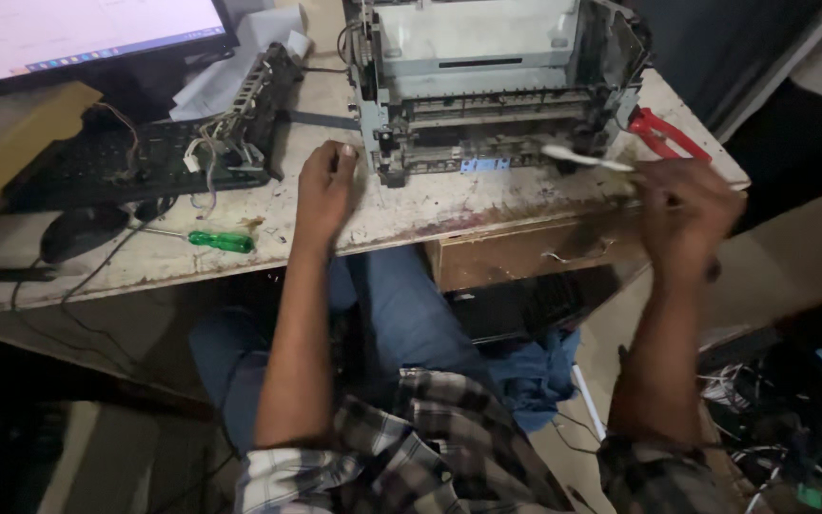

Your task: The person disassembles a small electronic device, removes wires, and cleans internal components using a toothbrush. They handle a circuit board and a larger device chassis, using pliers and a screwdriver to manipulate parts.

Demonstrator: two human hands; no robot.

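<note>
A stripped grey printer chassis (487, 86) stands on the worn table (411, 214), its insides exposed. My left hand (327, 186) rests flat on the table just left of the chassis corner, fingers together, holding nothing. My right hand (687, 214) is raised at the table's right edge, closed around a white brush (582, 158) whose head points left at the chassis's lower front right. The hand is blurred.
A green-handled screwdriver (221, 242) lies on the table at left. A removed black part with wires (249, 114) leans on a black keyboard (97, 167). A monitor (78, 33) is at the top left. Red-handled pliers (663, 133) lie right of the chassis. A drawer (525, 252) sits under the table.
</note>
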